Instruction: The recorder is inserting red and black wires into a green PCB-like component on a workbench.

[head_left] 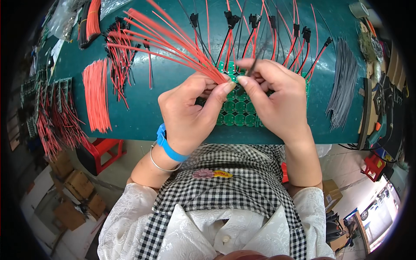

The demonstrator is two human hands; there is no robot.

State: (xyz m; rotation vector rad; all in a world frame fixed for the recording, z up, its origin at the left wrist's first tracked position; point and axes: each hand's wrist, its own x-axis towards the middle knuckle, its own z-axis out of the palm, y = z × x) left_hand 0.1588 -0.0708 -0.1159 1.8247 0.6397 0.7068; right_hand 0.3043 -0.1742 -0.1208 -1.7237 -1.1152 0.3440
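My left hand (195, 102) pinches a fanned bundle of red wires (182, 47) near its lower end, between thumb and fingers. Close beside it, my right hand (277, 93) has its thumb and fingers closed around a thin dark object (255, 65), blurred, whose kind I cannot make out. Both hands are over a green circuit board panel (236, 107) made of rounded units, and they hide parts of it. Red and black wires with black connectors (232, 19) rise from the panel's far side.
On the green table mat (138, 119) lie a red wire bundle (96, 95), connector leads (123, 56) and a grey wire bundle (342, 84). Wired boards (58, 102) hang over the left edge. A red stool (102, 154) stands below. Tools (377, 130) crowd the right side.
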